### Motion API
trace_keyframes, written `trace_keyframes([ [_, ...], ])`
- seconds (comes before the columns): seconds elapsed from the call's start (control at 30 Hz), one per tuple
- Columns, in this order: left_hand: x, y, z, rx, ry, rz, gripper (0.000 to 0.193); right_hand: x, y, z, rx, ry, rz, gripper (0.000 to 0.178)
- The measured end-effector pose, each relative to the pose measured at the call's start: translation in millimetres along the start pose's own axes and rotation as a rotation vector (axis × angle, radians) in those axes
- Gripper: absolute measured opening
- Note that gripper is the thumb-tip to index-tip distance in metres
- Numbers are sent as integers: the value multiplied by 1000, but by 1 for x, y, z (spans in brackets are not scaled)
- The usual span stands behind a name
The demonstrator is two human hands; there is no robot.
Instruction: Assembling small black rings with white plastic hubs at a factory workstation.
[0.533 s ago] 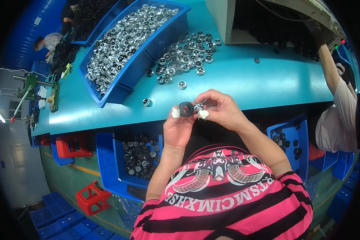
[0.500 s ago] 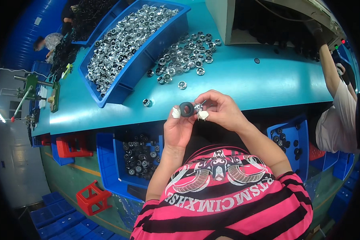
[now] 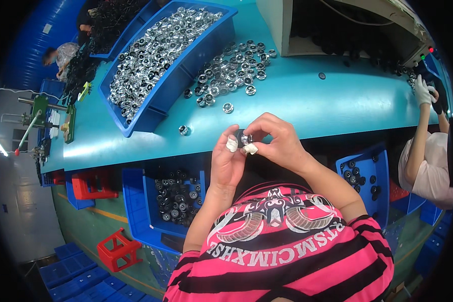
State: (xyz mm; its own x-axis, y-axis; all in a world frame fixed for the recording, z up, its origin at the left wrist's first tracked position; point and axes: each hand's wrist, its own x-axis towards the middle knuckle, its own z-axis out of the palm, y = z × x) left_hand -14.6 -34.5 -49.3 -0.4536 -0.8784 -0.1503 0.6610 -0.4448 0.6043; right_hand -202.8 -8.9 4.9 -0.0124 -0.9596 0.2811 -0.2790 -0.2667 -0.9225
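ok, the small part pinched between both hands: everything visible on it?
The part is small and round, dark with a shiny silver centre, looking like black plastic around metal. It is held over the near edge of the teal table, pinched between left hand and right hand, whose taped fingertips touch it. Fingers hide most of it.

Both hands meet just above the near edge of the teal counter [image 3: 307, 100]. The left hand [image 3: 226, 163] and the right hand [image 3: 277, 143] pinch a small black-and-silver round part [image 3: 244, 139] between them; white tape wraps the left thumb tip [image 3: 231, 145]. Just beyond the fingers lie loose silver caps [image 3: 229, 73], and farther left a blue bin [image 3: 186, 60] heaped with more. Below the left fingers, under the counter, a blue bin of black parts [image 3: 178, 196]. Far right, another person's gloved hand [image 3: 422, 90].
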Motion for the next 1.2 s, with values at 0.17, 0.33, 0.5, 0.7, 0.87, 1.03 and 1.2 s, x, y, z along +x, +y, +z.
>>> trace_keyframes([
  [0.17,-5,-3,7,250,43,35,41,-3,3,0,-120,38,-68,28],
  [0.33,-6,-12,18,456,68,95,38,-7,0,7,-372,59,-222,35],
  [0.5,-2,-9,16,359,53,158,34,-6,-3,-8,-29,-38,14,41],
  [0.7,1,-10,16,403,21,222,25,-17,19,0,173,-179,153,48],
  [0.87,-1,-12,16,739,45,386,22,-20,2,8,22,-142,71,43],
  [1.03,1,-22,13,973,117,534,24,-17,-6,10,-133,-49,-38,33],
  [1.2,2,-9,27,751,38,285,29,-7,0,-2,-228,-91,-8,30],
])
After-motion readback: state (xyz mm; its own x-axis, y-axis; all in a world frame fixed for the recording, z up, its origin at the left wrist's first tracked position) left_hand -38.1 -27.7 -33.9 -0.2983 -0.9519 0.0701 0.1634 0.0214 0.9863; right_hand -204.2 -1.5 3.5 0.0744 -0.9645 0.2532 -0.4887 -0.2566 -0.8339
